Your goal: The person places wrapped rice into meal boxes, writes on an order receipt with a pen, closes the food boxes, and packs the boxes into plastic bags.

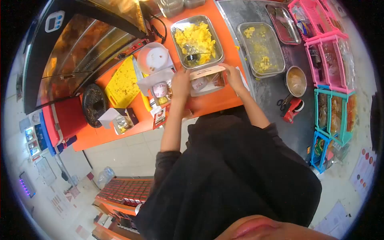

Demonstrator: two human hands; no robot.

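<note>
A small white cardboard food box (pixel 197 93) is at the orange counter's edge in front of me, its lid partly raised. Inside lies a round wrapped packet (pixel 199 83) with red print, and some brownish food beside it. My left hand (pixel 181 83) is closed at the left end of the lid; its fingertips are partly hidden. At the right end, my right hand (pixel 233 77) pinches the lid's corner. Just beyond the box stands a metal tray (pixel 219 48) of yellow food, a dark-handled utensil in it. Left of my left hand, a second open box (pixel 146 83) holds a similar packet.
A third open box (pixel 107 117), a yellow cutting board (pixel 125 82) and a clear round tub (pixel 145 60) are to the left, near a glass-fronted display cabinet (pixel 80 52). Rightward are a glass dish (pixel 250 56), a metal bowl (pixel 289 82), scissors (pixel 283 103) and a red tape dispenser (pixel 294 110).
</note>
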